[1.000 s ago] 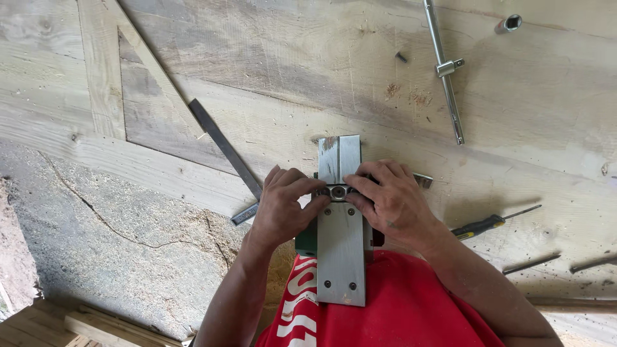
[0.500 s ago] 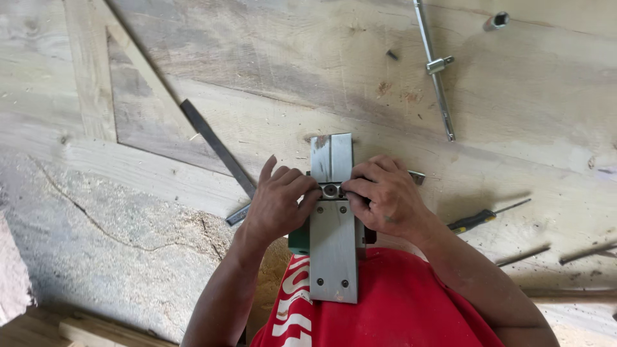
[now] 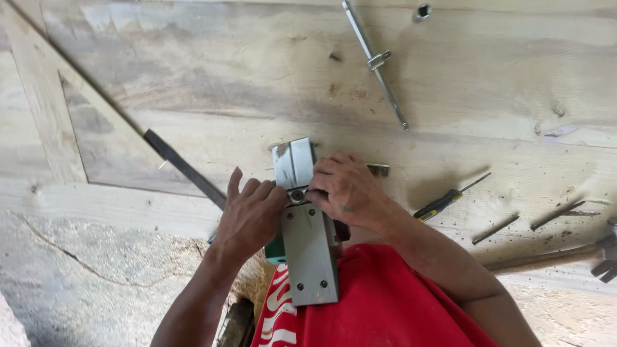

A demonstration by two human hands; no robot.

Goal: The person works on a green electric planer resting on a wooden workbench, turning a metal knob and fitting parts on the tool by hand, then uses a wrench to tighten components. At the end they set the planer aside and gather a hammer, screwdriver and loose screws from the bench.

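Note:
An electric planer lies upside down on my lap against my red shirt, its grey metal sole plate facing up and its green body showing at the left side. The shorter front plate points away from me. In the gap between the two plates sits the round cutter drum. My left hand grips the planer's left edge, fingertips pressed at the drum. From the right, my right hand curls over the planer with thumb and fingers pinched on the drum. What the fingertips hold is hidden.
On the wooden boards lie a long T-bar wrench, a small socket, a dark flat metal strip, a small metal piece, a black-and-yellow screwdriver, two thin rods and a wooden tool handle.
Both hands stay at the cutter drum. The left fingers, lifted half a second ago, have settled back against the planer. The view has shifted slightly.

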